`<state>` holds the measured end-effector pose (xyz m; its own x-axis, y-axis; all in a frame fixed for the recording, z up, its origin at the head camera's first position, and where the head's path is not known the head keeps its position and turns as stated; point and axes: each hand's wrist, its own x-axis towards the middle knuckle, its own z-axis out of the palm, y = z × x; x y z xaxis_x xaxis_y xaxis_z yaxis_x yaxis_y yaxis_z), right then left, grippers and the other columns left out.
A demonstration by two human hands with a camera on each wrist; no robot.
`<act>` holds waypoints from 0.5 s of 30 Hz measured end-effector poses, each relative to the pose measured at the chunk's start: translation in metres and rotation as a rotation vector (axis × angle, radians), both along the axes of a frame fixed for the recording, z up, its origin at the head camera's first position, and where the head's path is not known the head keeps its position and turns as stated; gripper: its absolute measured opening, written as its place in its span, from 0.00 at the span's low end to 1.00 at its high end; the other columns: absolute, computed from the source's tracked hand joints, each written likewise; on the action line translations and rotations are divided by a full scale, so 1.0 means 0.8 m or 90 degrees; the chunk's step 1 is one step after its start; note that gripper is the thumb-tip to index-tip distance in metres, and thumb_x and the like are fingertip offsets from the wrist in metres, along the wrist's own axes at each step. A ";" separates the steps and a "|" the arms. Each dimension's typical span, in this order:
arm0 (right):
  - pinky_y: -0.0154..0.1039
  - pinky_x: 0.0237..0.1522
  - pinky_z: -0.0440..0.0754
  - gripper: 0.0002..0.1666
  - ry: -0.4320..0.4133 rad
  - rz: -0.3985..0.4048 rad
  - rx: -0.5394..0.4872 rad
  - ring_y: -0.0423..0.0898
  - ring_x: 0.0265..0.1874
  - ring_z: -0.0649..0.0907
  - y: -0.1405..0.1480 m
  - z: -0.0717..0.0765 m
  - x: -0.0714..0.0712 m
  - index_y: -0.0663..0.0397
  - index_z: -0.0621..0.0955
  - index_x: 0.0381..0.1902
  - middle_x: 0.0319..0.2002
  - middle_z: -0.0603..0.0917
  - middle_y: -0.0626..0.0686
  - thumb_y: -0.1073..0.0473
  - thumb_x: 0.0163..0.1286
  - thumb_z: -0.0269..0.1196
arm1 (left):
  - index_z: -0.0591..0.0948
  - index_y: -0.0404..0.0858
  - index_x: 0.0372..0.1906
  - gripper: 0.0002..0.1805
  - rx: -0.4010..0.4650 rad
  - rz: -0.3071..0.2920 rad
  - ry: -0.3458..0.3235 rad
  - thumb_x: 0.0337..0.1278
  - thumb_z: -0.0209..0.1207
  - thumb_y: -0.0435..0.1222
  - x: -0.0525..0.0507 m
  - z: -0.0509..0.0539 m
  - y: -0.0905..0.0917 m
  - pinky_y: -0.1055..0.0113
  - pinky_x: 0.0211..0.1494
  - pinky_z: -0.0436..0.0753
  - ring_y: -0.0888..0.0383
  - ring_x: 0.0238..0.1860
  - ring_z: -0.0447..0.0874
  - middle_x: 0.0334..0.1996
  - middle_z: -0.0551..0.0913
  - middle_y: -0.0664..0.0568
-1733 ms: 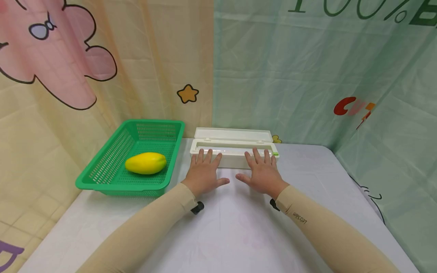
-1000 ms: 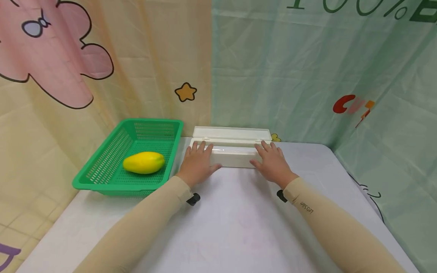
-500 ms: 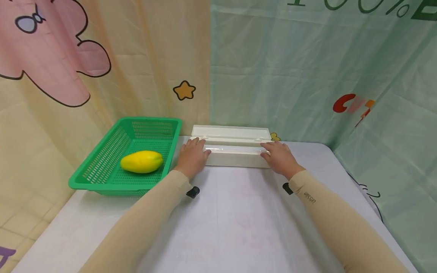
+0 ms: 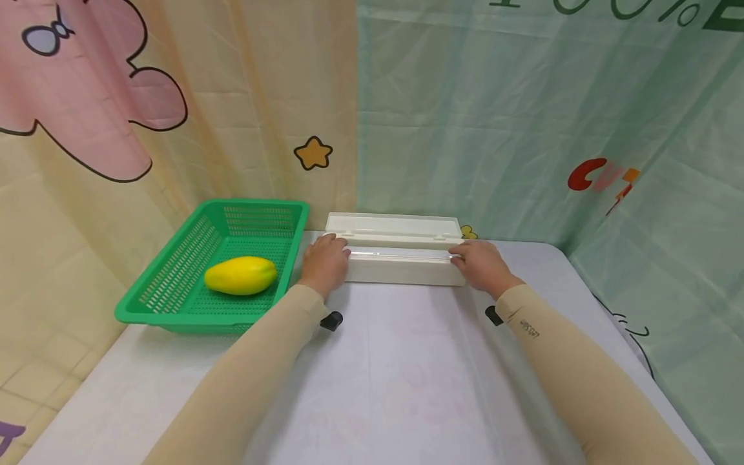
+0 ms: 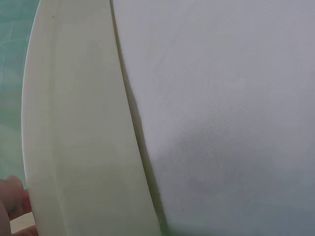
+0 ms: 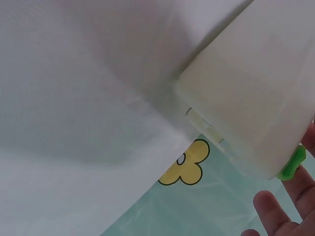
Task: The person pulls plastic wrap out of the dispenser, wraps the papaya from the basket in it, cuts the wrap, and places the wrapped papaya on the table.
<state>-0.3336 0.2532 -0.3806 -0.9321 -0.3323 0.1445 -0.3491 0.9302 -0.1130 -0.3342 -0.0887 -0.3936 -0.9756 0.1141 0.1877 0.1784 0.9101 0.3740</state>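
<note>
A white cling film dispenser (image 4: 403,272) stands at the back of the table, its lid (image 4: 395,224) tipped back. Clear cling film (image 4: 401,252) shows along its top opening. At the dispenser's left end my left hand (image 4: 323,263) has its fingers and thumb curled over the top, pinching the film's edge there. My right hand (image 4: 481,265) pinches at the right end in the same way; its exact contact is partly hidden. In the right wrist view a green slider (image 6: 294,162) sits at the dispenser's top edge, beside my fingers (image 6: 273,211).
Left of the dispenser a green plastic basket (image 4: 174,318) holds a yellow papaya-like fruit (image 4: 240,276). A white cloth covers the table (image 4: 401,381). Printed curtains (image 4: 430,116) hang close behind the dispenser and along the right side.
My hands have moved apart from above the dispenser's middle to its two ends. Spread fingers have curled in at the film's edges. Basket and fruit keep their places.
</note>
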 end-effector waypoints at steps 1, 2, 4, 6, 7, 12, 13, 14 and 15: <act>0.64 0.72 0.71 0.19 -0.001 0.000 -0.001 0.65 0.65 0.80 0.000 0.000 -0.001 0.59 0.84 0.63 0.61 0.86 0.63 0.59 0.80 0.60 | 0.79 0.39 0.69 0.22 0.000 0.002 -0.002 0.83 0.46 0.43 -0.001 0.000 0.000 0.38 0.81 0.60 0.39 0.79 0.64 0.74 0.73 0.40; 0.64 0.72 0.70 0.19 -0.003 -0.002 -0.002 0.65 0.66 0.80 0.000 0.000 -0.001 0.59 0.84 0.63 0.61 0.86 0.63 0.59 0.80 0.60 | 0.79 0.39 0.68 0.22 0.000 0.003 -0.004 0.83 0.45 0.43 -0.001 0.000 0.000 0.39 0.82 0.60 0.39 0.79 0.64 0.74 0.73 0.40; 0.64 0.74 0.67 0.19 -0.011 -0.008 -0.006 0.64 0.67 0.79 0.000 0.001 -0.003 0.58 0.84 0.63 0.62 0.85 0.63 0.58 0.80 0.60 | 0.80 0.40 0.67 0.21 -0.001 0.007 -0.007 0.83 0.45 0.42 -0.002 0.000 0.000 0.39 0.81 0.61 0.39 0.79 0.64 0.74 0.73 0.40; 0.64 0.76 0.66 0.18 -0.017 -0.012 -0.005 0.63 0.66 0.79 0.000 0.002 -0.004 0.58 0.85 0.62 0.61 0.86 0.62 0.58 0.80 0.60 | 0.81 0.40 0.65 0.21 0.002 0.011 -0.012 0.83 0.45 0.42 -0.003 0.000 0.001 0.39 0.82 0.60 0.39 0.79 0.64 0.74 0.73 0.40; 0.63 0.76 0.66 0.18 -0.018 -0.012 -0.005 0.63 0.66 0.79 0.001 0.002 -0.005 0.58 0.86 0.61 0.60 0.86 0.62 0.58 0.80 0.60 | 0.82 0.40 0.64 0.20 0.003 0.012 -0.012 0.83 0.45 0.42 -0.003 0.000 0.001 0.39 0.82 0.60 0.40 0.79 0.64 0.74 0.74 0.40; 0.62 0.74 0.67 0.15 -0.030 -0.009 -0.015 0.60 0.62 0.81 0.001 0.003 -0.009 0.57 0.88 0.56 0.56 0.89 0.59 0.59 0.80 0.61 | 0.84 0.39 0.59 0.18 0.002 0.017 -0.011 0.83 0.46 0.40 -0.004 -0.001 0.001 0.39 0.81 0.62 0.41 0.78 0.66 0.72 0.75 0.41; 0.62 0.74 0.67 0.15 -0.031 -0.008 -0.017 0.60 0.61 0.81 0.001 0.003 -0.009 0.57 0.88 0.56 0.55 0.89 0.59 0.59 0.80 0.61 | 0.84 0.39 0.58 0.18 0.002 0.017 -0.010 0.83 0.46 0.40 -0.004 0.000 0.001 0.39 0.81 0.62 0.41 0.77 0.67 0.71 0.76 0.41; 0.62 0.74 0.67 0.15 -0.032 -0.007 -0.019 0.60 0.60 0.81 0.001 0.003 -0.010 0.57 0.88 0.56 0.55 0.89 0.59 0.59 0.79 0.61 | 0.84 0.39 0.58 0.18 0.003 0.018 -0.011 0.83 0.46 0.40 -0.004 0.000 0.002 0.39 0.81 0.62 0.41 0.77 0.67 0.71 0.76 0.41; 0.62 0.73 0.68 0.15 -0.031 -0.006 -0.023 0.59 0.60 0.82 0.001 0.003 -0.010 0.58 0.89 0.55 0.54 0.89 0.59 0.59 0.79 0.61 | 0.84 0.39 0.58 0.18 0.004 0.017 -0.013 0.83 0.46 0.40 -0.004 0.001 0.002 0.39 0.81 0.62 0.41 0.77 0.67 0.71 0.76 0.41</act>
